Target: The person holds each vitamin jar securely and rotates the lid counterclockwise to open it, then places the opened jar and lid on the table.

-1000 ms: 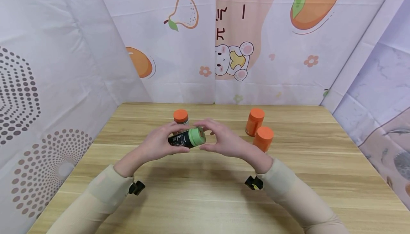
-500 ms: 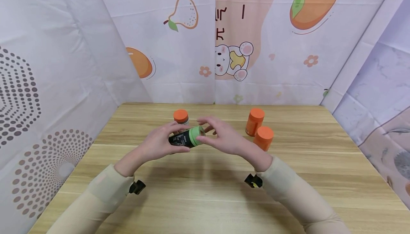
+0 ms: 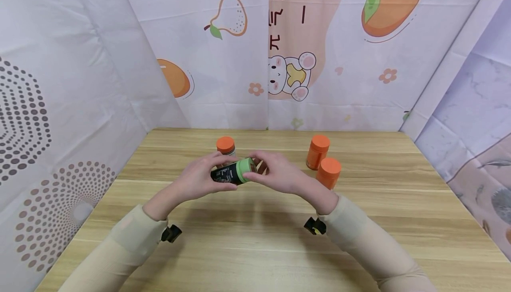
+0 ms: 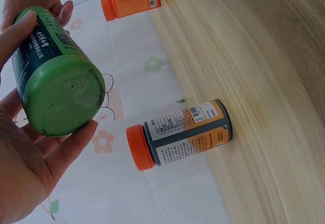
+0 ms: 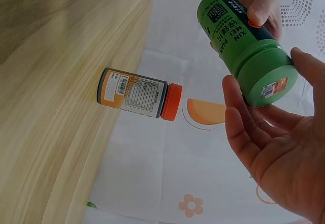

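A green pill bottle (image 3: 226, 174) with a dark label is held tilted above the table, its green cap (image 3: 244, 171) pointing right. My left hand (image 3: 195, 176) grips its body, fingers behind and thumb in front. The bottle's green base (image 4: 71, 97) faces the left wrist camera. My right hand (image 3: 281, 172) has its thumb and fingers around the cap, touching its rim. In the right wrist view the cap top (image 5: 266, 79) carries a small sticker. Behind the left hand stands a grey-and-orange labelled bottle (image 5: 137, 94) with an orange lid, partly hidden in the head view.
Two orange bottles stand to the right: one farther back (image 3: 318, 152), one nearer (image 3: 328, 172), partly hidden by the right forearm. The wooden table (image 3: 255, 247) ends at a printed curtain (image 3: 223, 83); curtains also hang at both sides.
The right hand's thumb and fingers have come from beside the cap to close around it. The left hand and bottle have barely moved.
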